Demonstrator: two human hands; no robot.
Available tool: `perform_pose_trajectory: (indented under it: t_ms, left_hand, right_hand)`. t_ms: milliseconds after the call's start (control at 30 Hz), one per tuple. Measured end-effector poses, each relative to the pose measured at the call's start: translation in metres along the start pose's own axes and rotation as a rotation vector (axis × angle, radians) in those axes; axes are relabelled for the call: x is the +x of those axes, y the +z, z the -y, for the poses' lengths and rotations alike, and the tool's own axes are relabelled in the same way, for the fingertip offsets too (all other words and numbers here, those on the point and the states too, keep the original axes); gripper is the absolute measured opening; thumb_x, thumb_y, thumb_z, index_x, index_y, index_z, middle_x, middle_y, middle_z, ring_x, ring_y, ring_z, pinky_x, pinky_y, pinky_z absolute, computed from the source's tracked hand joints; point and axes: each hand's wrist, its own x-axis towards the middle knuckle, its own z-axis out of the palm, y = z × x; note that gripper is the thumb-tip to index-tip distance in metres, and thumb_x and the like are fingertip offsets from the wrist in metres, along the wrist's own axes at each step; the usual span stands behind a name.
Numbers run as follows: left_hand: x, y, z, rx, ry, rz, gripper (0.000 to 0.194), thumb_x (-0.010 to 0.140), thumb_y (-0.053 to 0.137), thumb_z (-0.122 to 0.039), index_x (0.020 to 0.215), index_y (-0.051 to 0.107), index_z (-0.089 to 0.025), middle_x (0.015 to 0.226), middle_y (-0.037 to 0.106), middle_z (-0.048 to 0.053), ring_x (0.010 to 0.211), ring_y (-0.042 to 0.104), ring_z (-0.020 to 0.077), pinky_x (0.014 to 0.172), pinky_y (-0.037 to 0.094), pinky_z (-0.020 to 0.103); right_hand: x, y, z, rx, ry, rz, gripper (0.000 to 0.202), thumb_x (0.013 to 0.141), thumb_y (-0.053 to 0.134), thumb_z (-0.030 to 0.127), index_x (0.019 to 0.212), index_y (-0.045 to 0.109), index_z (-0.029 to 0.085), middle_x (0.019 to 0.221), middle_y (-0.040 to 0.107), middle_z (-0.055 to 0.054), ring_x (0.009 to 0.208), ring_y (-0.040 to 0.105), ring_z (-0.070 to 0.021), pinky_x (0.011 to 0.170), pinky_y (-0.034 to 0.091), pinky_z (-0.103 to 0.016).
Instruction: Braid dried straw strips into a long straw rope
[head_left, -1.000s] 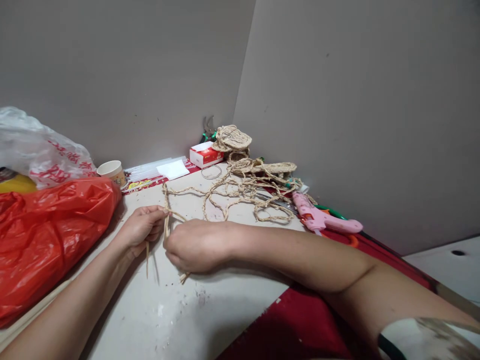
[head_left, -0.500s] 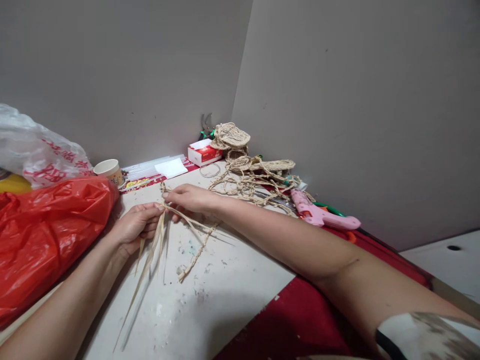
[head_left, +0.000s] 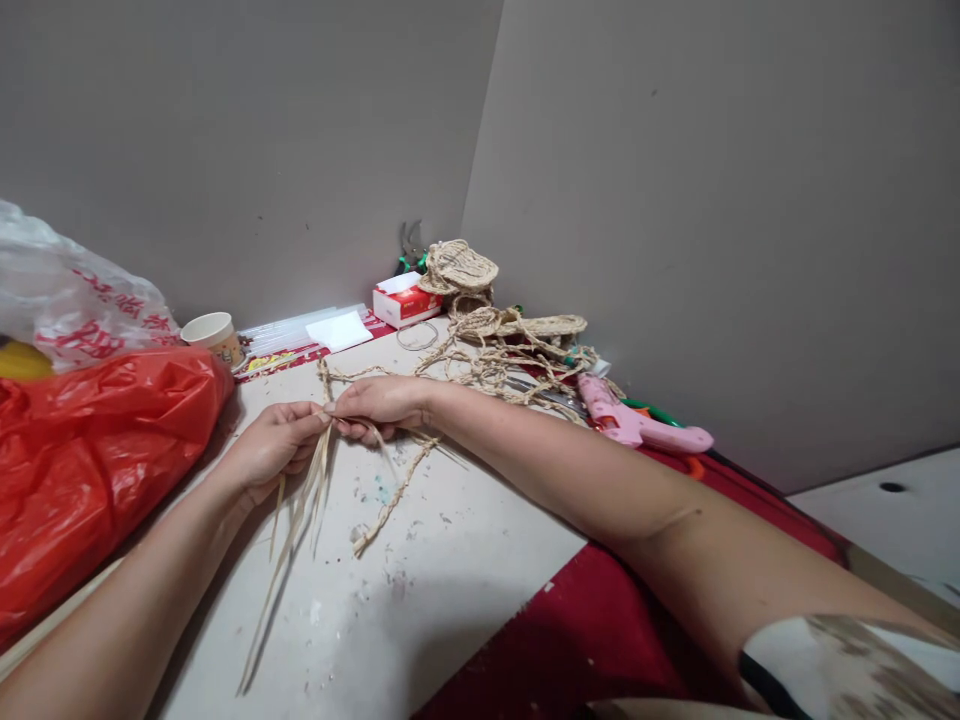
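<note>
My left hand [head_left: 281,440] is closed in a pinch on pale straw strands [head_left: 306,520], whose loose ends hang down toward me over the table. My right hand [head_left: 382,402] is closed on the same strands, its fingertips meeting the left ones. Just beyond the fingers, a short plaited part of the straw braid [head_left: 324,378] shows, and a thin braided length runs from it toward the right. A braid's end [head_left: 394,500] lies on the white board below my right wrist. My fingers hide the exact crossing of the strands.
A tangle of braided straw cord [head_left: 502,350] lies behind my right forearm, near a pink glue gun [head_left: 637,425]. At the back stand a tissue box [head_left: 405,300], pliers [head_left: 411,245], clear sticks [head_left: 281,335] and a paper cup [head_left: 214,335]. A red plastic bag [head_left: 112,470] lies left.
My right hand has moved slightly down and closer to my left fingertips. The strands that stretched out to the right are now gathered under the right fingers.
</note>
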Motion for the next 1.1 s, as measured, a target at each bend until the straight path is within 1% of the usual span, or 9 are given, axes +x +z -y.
perform_pose_trajectory:
  t_ms: [67, 167, 267, 367, 567, 700, 867, 1000, 1100]
  left_hand:
    - [0.000, 0.002, 0.001, 0.017, 0.018, -0.022, 0.029, 0.065, 0.071, -0.038, 0.064, 0.053, -0.016, 0.042, 0.029, -0.009, 0.036, 0.016, 0.0022, 0.037, 0.009, 0.017]
    - [0.000, 0.004, 0.003, 0.061, 0.045, -0.016, 0.027, 0.066, 0.070, -0.037, 0.064, 0.054, -0.015, 0.042, 0.033, -0.008, 0.036, 0.018, 0.0025, 0.037, 0.009, 0.018]
    - [0.001, 0.003, 0.004, 0.041, 0.049, -0.027, 0.025, 0.067, 0.069, -0.035, 0.065, 0.055, -0.015, 0.041, 0.029, -0.009, 0.036, 0.017, 0.0029, 0.038, 0.009, 0.019]
    - [0.001, 0.001, 0.003, 0.032, 0.027, -0.019, 0.025, 0.067, 0.069, -0.036, 0.067, 0.054, -0.016, 0.043, 0.026, -0.010, 0.038, 0.016, 0.0031, 0.038, 0.009, 0.018]
    - [0.003, -0.003, 0.006, 0.195, 0.077, -0.013, 0.026, 0.073, 0.063, -0.042, 0.072, 0.056, -0.016, 0.045, 0.030, -0.009, 0.040, 0.019, 0.0047, 0.040, 0.013, 0.020]
    - [0.003, -0.007, 0.004, 0.494, 0.193, -0.068, 0.025, 0.075, 0.056, -0.041, 0.071, 0.057, -0.016, 0.060, 0.051, -0.001, 0.051, 0.039, 0.0090, 0.049, 0.030, 0.021]
    - [-0.010, -0.006, -0.014, 1.096, 0.193, -0.177, 0.030, 0.081, 0.040, -0.037, 0.068, 0.059, -0.017, 0.061, 0.057, 0.003, 0.059, 0.049, 0.0166, 0.055, 0.033, 0.026]
    - [-0.019, 0.012, -0.013, 1.385, 0.173, -0.249, 0.038, 0.085, 0.031, -0.039, 0.076, 0.062, -0.018, 0.073, 0.066, 0.011, 0.063, 0.057, 0.0226, 0.054, 0.032, 0.029]
    - [-0.025, 0.031, -0.004, 1.560, 0.177, -0.297, 0.037, 0.085, 0.028, -0.029, 0.088, 0.063, -0.016, 0.078, 0.068, 0.016, 0.068, 0.062, 0.0280, 0.055, 0.031, 0.032]
  right_hand:
    - [0.001, 0.003, -0.001, 0.018, 0.002, 0.003, 0.033, 0.090, 0.046, 0.043, 0.077, 0.050, 0.013, 0.057, 0.057, 0.001, 0.041, 0.049, -0.0046, 0.032, 0.031, -0.013]
    - [0.000, 0.007, 0.001, 0.052, -0.010, 0.009, 0.028, 0.090, 0.046, 0.039, 0.080, 0.050, 0.013, 0.063, 0.061, 0.000, 0.037, 0.043, -0.0032, 0.032, 0.029, -0.013]
    - [-0.003, 0.008, 0.004, 0.044, -0.038, -0.050, 0.027, 0.089, 0.050, 0.031, 0.068, 0.044, 0.014, 0.047, 0.045, 0.006, 0.033, 0.029, -0.0012, 0.030, 0.017, -0.014]
    - [-0.005, 0.003, 0.006, -0.011, -0.045, -0.052, 0.032, 0.088, 0.051, 0.029, 0.062, 0.040, 0.015, 0.041, 0.029, 0.009, 0.032, 0.023, -0.0013, 0.032, 0.014, -0.015]
    - [-0.003, -0.003, 0.004, -0.011, 0.010, -0.004, 0.030, 0.088, 0.047, 0.029, 0.063, 0.046, 0.014, 0.040, 0.029, 0.009, 0.031, 0.023, -0.0023, 0.031, 0.014, -0.015]
    - [0.001, 0.007, 0.004, 0.115, 0.073, -0.091, 0.028, 0.084, 0.047, 0.023, 0.058, 0.041, 0.015, 0.037, 0.028, 0.009, 0.030, 0.020, -0.0020, 0.030, 0.012, -0.015]
    - [0.001, 0.020, 0.004, 0.160, 0.050, -0.216, 0.019, 0.080, 0.048, 0.017, 0.063, 0.053, 0.011, 0.036, 0.029, 0.009, 0.028, 0.020, -0.0020, 0.029, 0.013, -0.015]
    - [-0.001, 0.026, 0.005, 0.301, 0.059, -0.201, 0.023, 0.082, 0.046, 0.016, 0.059, 0.044, 0.013, 0.038, 0.030, 0.009, 0.029, 0.020, -0.0015, 0.030, 0.012, -0.014]
    - [-0.001, 0.026, 0.005, 0.398, 0.077, -0.164, 0.032, 0.081, 0.048, 0.015, 0.055, 0.030, 0.016, 0.039, 0.028, 0.009, 0.030, 0.019, -0.0008, 0.030, 0.013, -0.013]
